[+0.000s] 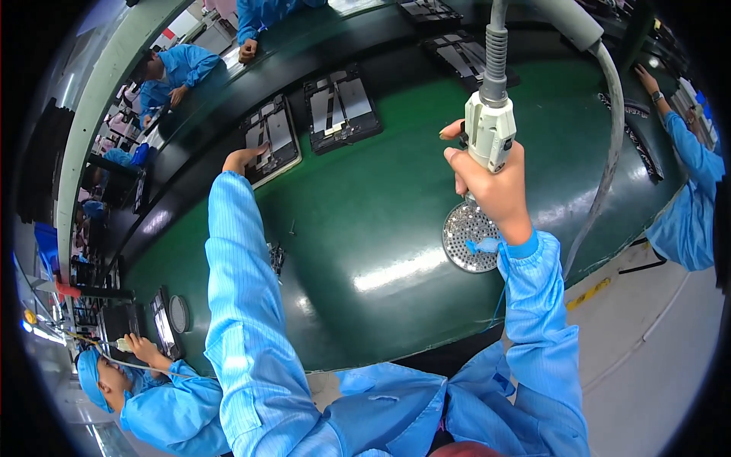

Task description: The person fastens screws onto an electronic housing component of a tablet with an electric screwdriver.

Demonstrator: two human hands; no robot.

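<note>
Along the far side of the long green surface (350, 217) lies the open device (279, 126), flat, oblong and dark-rimmed with pale grey panels inside; a similar unit (341, 107) sits just right of it. The grey-and-white driver (491, 126), trailing a thick cable (612, 145), points down by a perforated silver disc (459, 242), partly covered by the right cuff. The right hand (496, 183) curls its fingers round the driver. The outstretched left hand (241, 161) touches the open device's left edge; whether its fingers pinch cannot be told. Small parts (276, 257) lie beside the left sleeve.
</note>
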